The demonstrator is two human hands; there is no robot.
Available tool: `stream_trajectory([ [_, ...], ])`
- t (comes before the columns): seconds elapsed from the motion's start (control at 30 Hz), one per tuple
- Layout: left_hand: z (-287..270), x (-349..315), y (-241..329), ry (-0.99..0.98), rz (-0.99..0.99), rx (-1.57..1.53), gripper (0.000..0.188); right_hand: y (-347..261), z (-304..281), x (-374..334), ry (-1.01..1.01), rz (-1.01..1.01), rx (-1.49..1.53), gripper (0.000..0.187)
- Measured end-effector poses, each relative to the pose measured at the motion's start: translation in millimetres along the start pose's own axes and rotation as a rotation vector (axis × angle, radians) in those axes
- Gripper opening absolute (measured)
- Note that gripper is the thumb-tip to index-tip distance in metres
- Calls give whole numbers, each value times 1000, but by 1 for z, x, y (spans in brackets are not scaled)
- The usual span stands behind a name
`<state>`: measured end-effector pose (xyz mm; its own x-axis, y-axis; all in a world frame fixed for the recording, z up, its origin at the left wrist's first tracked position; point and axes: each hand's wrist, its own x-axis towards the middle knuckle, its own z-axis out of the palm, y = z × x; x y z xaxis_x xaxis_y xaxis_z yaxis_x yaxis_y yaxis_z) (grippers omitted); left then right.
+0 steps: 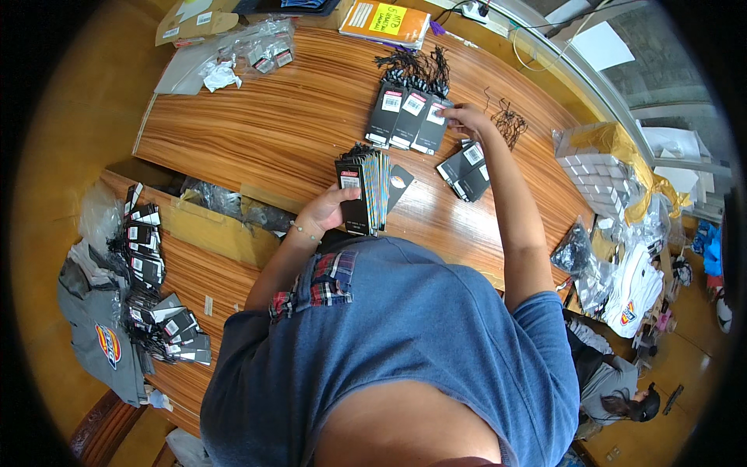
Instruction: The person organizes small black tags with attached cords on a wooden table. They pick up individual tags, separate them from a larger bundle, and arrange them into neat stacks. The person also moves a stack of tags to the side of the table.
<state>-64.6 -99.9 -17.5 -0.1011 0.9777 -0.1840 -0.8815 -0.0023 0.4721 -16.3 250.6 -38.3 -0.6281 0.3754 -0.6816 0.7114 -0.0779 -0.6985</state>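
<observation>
Our left hand point(325, 212) is closed around a thick stack of hang tags point(364, 191), thumb across the black front tag and fingers behind, so the stack stands on edge just above the wooden table point(264, 124); gripped that way, the coloured tag edges stay squared up. Our right hand point(465, 118) reaches far across the table with fingers loosely curled, fingertips pressing down on the rightmost of a row of black tags point(408, 117) laid side by side, each with a white label. Whether it pinches that tag or only touches it we cannot tell. The tags' black strings point(416, 66) all point away from us, which keeps the row flat and the labels readable. A few loose tags point(465, 165) lie just beside our right forearm, and a small tangle of cord point(510, 123) sits near the hand.

From this same head view, the containers: an open cardboard box point(210, 222) at the near table edge holds dark plastic-wrapped items. A clear plastic bag point(249, 50) at the far left holds small packets. To the left, on a lower wooden surface, more tags lie heaped point(156, 296) beside a folded grey garment point(97, 335).
</observation>
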Motion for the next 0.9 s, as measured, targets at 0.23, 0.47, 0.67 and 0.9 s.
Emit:
stream_trajectory([
  [0.23,-7,4,-4,45,40,-22,62,8,17,11,-29,85,324,26],
  [0.47,-27,11,-12,63,23,-32,58,-7,25,3,107,148,258,33],
  [0.67,-21,8,-8,81,27,-58,56,-3,26,10,68,161,252,38],
  [0.9,-24,8,-7,62,13,-66,56,4,21,24,17,165,343,37],
])
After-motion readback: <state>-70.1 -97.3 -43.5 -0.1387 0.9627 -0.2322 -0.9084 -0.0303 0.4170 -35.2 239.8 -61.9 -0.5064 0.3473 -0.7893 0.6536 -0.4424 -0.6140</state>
